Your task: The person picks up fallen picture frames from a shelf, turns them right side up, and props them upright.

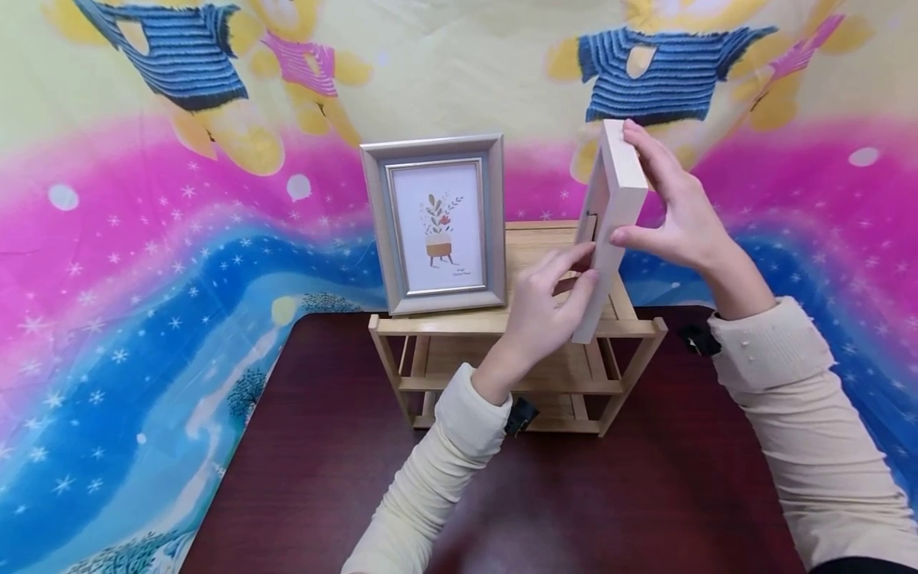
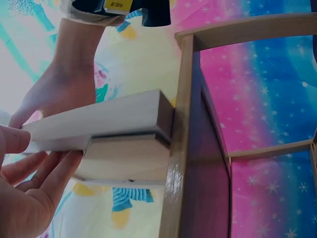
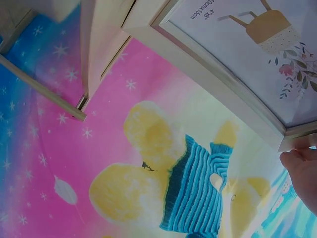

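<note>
A pale wooden picture frame (image 1: pixel 610 239) stands nearly edge-on at the right side of the top shelf, its back toward the left. My left hand (image 1: pixel 548 299) pinches its near edge, with fingers at the back side and the thumb on the edge. My right hand (image 1: pixel 681 199) grips the same frame higher up, fingertips at the top corner and thumb on the near edge. In the left wrist view, the lower end of the frame (image 2: pixel 99 119) meets the shelf, and a pale panel (image 2: pixel 129 156) juts from its back. The right wrist view shows its plant print (image 3: pixel 272 32) behind glazing.
A second, silver-grey picture frame (image 1: pixel 495 231) with a potted-plant print stands upright on the left of the top shelf. The tiered wooden shelf (image 1: pixel 430 325) sits on a dark red-brown table (image 1: pixel 301 478). A colourful bear-print cloth (image 1: pixel 143 319) hangs behind.
</note>
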`<state>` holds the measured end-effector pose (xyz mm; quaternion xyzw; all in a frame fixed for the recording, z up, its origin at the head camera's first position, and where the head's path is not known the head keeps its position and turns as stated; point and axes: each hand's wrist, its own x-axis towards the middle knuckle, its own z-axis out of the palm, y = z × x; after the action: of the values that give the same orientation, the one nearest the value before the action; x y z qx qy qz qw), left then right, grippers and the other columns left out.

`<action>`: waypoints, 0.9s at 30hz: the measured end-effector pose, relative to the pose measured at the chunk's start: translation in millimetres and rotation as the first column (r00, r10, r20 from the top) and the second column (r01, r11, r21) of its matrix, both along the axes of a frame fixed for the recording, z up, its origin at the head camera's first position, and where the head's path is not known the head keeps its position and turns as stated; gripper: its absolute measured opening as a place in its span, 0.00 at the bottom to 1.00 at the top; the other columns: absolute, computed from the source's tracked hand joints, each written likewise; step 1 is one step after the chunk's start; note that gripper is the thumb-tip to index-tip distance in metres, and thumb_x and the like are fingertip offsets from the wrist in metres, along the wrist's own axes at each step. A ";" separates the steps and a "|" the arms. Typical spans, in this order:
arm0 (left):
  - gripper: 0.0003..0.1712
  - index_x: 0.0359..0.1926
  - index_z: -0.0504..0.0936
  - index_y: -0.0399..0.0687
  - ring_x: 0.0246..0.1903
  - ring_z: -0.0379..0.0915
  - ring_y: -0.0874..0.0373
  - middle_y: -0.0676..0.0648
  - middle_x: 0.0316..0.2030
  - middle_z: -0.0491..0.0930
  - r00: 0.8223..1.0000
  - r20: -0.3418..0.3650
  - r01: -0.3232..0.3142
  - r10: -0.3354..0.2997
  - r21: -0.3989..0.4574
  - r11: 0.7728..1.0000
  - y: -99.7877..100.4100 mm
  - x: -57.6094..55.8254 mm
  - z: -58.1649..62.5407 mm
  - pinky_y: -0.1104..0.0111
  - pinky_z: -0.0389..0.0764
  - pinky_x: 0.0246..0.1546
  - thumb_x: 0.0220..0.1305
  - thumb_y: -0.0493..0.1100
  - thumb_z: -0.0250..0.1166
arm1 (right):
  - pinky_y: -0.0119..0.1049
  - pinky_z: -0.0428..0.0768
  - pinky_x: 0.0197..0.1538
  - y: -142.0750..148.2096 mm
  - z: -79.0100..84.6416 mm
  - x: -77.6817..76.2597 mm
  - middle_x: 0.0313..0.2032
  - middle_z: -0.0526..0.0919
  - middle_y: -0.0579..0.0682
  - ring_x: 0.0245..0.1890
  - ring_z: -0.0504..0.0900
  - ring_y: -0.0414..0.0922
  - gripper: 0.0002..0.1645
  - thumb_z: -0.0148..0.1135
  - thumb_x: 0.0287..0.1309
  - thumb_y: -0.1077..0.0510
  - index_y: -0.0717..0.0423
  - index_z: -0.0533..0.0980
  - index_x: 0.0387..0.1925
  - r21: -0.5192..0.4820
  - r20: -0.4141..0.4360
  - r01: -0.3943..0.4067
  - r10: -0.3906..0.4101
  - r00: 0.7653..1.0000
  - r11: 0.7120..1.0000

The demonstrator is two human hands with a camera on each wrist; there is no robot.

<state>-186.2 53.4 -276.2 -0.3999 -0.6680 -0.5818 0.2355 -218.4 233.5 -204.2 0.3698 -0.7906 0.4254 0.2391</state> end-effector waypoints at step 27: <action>0.18 0.47 0.79 0.37 0.31 0.78 0.58 0.45 0.35 0.82 0.848 -0.265 -0.527 0.459 -0.327 0.785 -20.5 -19.0 4.1 0.74 0.77 0.30 0.53 0.36 0.60 | 0.37 0.58 0.64 -3.8 0.2 -3.3 0.67 0.54 0.52 0.61 0.61 0.48 0.57 0.70 0.39 0.40 0.63 0.55 0.65 0.011 -0.004 -0.021 0.021 1.000 1.000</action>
<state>-205.3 32.9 -272.1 -0.2975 -0.8280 -0.3193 0.3521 -221.7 229.7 -204.1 0.3801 -0.7887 0.4226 0.2340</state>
